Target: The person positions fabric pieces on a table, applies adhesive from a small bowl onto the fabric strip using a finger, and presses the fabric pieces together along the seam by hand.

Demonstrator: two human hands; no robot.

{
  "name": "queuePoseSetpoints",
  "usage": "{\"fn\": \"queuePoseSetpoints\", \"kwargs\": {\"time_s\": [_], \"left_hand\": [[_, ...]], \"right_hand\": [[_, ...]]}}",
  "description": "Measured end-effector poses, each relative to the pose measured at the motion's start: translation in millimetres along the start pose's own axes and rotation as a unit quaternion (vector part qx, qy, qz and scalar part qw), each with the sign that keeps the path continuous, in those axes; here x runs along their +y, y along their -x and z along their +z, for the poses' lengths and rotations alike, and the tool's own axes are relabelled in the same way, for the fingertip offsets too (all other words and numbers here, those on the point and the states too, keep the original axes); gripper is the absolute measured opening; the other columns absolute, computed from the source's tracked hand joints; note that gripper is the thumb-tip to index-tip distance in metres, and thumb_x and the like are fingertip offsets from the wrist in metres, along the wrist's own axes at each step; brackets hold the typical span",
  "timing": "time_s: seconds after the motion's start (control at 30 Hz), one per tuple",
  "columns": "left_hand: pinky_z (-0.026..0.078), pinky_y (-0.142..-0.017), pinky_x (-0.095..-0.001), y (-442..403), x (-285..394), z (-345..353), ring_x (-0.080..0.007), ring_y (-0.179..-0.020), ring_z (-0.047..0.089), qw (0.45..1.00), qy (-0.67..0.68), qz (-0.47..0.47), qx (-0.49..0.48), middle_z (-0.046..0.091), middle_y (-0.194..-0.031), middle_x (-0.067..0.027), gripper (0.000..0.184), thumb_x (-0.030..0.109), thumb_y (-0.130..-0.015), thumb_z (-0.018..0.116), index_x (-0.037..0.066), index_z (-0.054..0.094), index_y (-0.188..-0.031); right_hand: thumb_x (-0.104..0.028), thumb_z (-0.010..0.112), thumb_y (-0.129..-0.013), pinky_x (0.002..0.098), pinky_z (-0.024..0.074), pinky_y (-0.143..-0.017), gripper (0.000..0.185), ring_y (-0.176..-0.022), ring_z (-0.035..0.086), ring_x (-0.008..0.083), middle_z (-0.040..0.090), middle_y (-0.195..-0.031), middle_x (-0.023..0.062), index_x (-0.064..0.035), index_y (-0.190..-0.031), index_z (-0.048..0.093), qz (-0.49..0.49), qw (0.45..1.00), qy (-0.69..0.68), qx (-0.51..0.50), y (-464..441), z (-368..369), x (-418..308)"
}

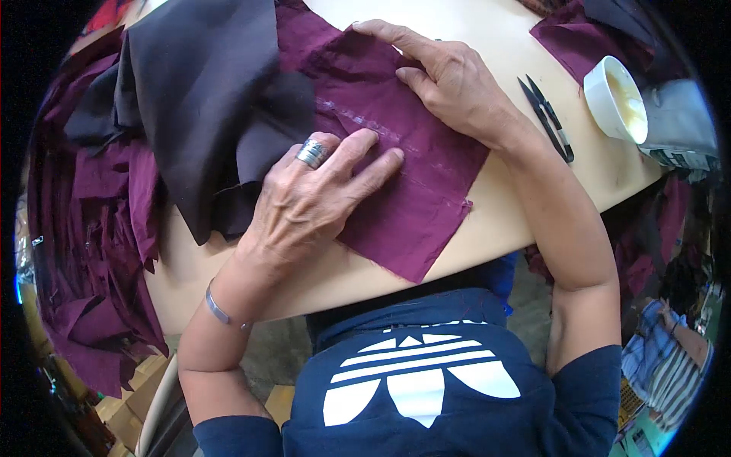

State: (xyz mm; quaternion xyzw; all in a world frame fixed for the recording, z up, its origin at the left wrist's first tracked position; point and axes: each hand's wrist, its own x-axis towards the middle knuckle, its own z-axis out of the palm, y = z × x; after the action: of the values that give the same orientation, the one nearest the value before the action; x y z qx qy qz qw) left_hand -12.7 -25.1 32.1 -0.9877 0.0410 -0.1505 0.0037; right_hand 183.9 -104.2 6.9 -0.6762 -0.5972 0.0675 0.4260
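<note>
A burgundy piece of fabric (pixel 426 206) lies on the pale table, with a whitish chalky streak across it and a frayed lower edge. My left hand (pixel 304 190), with a wide silver ring and a bracelet, rests on this fabric, fingers bent but apart, fingertips touching it close to the streak. My right hand (pixel 457 87) is at the fabric's upper right edge, index finger stretched along it and thumb apart from that finger. Dark, nearly black fabric (pixel 205 68) is spread left of my left hand, overlapping the burgundy piece.
Black thread snips (pixel 547 118) lie right of my right wrist. Beyond them stands a white bowl (pixel 615 99) of pale yellowish paste. A heap of burgundy cloth (pixel 91 228) hangs over the table's left side. More cloth (pixel 586 38) lies at upper right. Another person (pixel 670 365) shows at lower right.
</note>
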Motion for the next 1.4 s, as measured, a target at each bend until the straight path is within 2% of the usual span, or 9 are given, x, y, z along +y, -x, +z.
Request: {"fn": "queuePoseSetpoints", "kwargs": {"time_s": [0.07, 0.17, 0.27, 0.47, 0.57, 0.87, 1.17, 1.27, 1.4], "left_hand": [[0.053, -0.073, -0.0311, 3, -5, 1, -0.0222, -0.086, 0.060, 0.999, 0.031, -0.028, 0.027, 0.057, -0.100, -0.0099, 0.033, 0.004, -0.073, 0.056, 0.008, 0.061, -0.105], [0.052, -0.075, -0.0358, 15, -13, 10, -0.0294, -0.088, 0.060, 0.994, 0.069, -0.070, 0.040, 0.056, -0.102, -0.0125, 0.039, -0.008, -0.066, 0.060, 0.003, 0.060, -0.103], [0.052, -0.075, -0.0358, 18, -14, 13, -0.0292, -0.090, 0.060, 0.994, 0.070, -0.070, 0.056, 0.056, -0.102, -0.0119, 0.039, -0.008, -0.066, 0.060, 0.005, 0.060, -0.103], [0.053, -0.076, -0.0314, 16, -14, 9, -0.0235, -0.087, 0.060, 0.997, 0.034, -0.062, 0.039, 0.055, -0.106, -0.0104, 0.035, -0.004, -0.071, 0.057, 0.005, 0.060, -0.105], [0.051, -0.080, -0.0352, 8, -14, 1, -0.0307, -0.096, 0.058, 0.997, 0.040, -0.065, -0.024, 0.055, -0.113, -0.0115, 0.053, -0.009, -0.066, 0.054, 0.008, 0.056, -0.116], [0.053, -0.077, -0.0319, 6, -12, 5, -0.0258, -0.090, 0.059, 0.998, -0.025, -0.059, -0.006, 0.054, -0.114, -0.0120, 0.043, -0.003, -0.073, 0.053, -0.001, 0.055, -0.116], [0.054, -0.073, -0.0312, 3, -7, -9, -0.0250, -0.089, 0.057, 0.994, -0.044, -0.018, -0.094, 0.054, -0.113, -0.0090, 0.043, 0.000, -0.074, 0.054, 0.014, 0.061, -0.114], [0.054, -0.074, -0.0330, 1, -10, -10, -0.0269, -0.088, 0.058, 0.996, -0.004, -0.024, -0.089, 0.054, -0.113, -0.0086, 0.042, 0.000, -0.074, 0.054, 0.014, 0.061, -0.114], [0.053, -0.076, -0.0360, 9, -28, 3, -0.0289, -0.089, 0.060, 0.995, 0.037, -0.074, 0.063, 0.057, -0.102, -0.0136, 0.032, -0.007, -0.070, 0.056, 0.002, 0.062, -0.101]], "right_hand": [[0.003, 0.054, -0.081, 0.0380, 0.0505, -0.078, 0.057, -0.079, 0.064, 0.0294, 0.065, -0.102, 0.0147, -0.0204, -0.132, 0.047, 0.018, 1.000, 0.005, -0.024, -4, -4, -4], [0.003, 0.055, -0.081, 0.0364, 0.0510, -0.082, 0.056, -0.086, 0.065, 0.0292, 0.063, -0.109, 0.0148, -0.0192, -0.131, 0.047, 0.168, 0.973, 0.093, -0.129, -22, -14, -22], [-0.001, 0.053, -0.079, 0.0432, 0.0492, -0.075, 0.059, -0.081, 0.061, 0.0406, 0.062, -0.089, 0.0248, -0.0078, -0.136, 0.038, 0.070, 0.991, 0.100, -0.062, -23, -1, -10], [0.002, 0.050, -0.080, 0.0421, 0.0489, -0.083, 0.056, -0.092, 0.060, 0.0418, 0.059, -0.107, 0.0262, -0.0080, -0.134, 0.040, -0.052, 0.998, 0.004, 0.038, -20, 10, -1], [0.002, 0.049, -0.080, 0.0410, 0.0490, -0.084, 0.056, -0.093, 0.060, 0.0411, 0.060, -0.108, 0.0252, -0.0081, -0.134, 0.040, -0.054, 0.998, 0.012, 0.032, -20, 9, -2], [0.002, 0.050, -0.080, 0.0402, 0.0494, -0.084, 0.052, -0.095, 0.061, 0.0385, 0.060, -0.110, 0.0237, -0.0076, -0.131, 0.045, -0.020, 1.000, 0.013, 0.008, -18, 9, -1], [0.004, 0.049, -0.079, 0.0392, 0.0474, -0.089, 0.050, -0.101, 0.059, 0.0364, 0.059, -0.113, 0.0218, -0.0057, -0.129, 0.048, -0.086, 0.995, 0.022, 0.048, -18, 14, 7], [0.000, 0.052, -0.079, 0.0404, 0.0471, -0.088, 0.054, -0.101, 0.059, 0.0371, 0.059, -0.112, 0.0235, -0.0061, -0.132, 0.043, -0.082, 0.996, 0.038, 0.026, -18, 10, 5], [0.001, 0.057, -0.081, 0.0374, 0.0511, -0.075, 0.057, -0.075, 0.064, 0.0287, 0.064, -0.093, 0.0162, -0.0180, -0.133, 0.044, -0.065, 0.996, 0.006, 0.059, -15, 18, 12]]}}
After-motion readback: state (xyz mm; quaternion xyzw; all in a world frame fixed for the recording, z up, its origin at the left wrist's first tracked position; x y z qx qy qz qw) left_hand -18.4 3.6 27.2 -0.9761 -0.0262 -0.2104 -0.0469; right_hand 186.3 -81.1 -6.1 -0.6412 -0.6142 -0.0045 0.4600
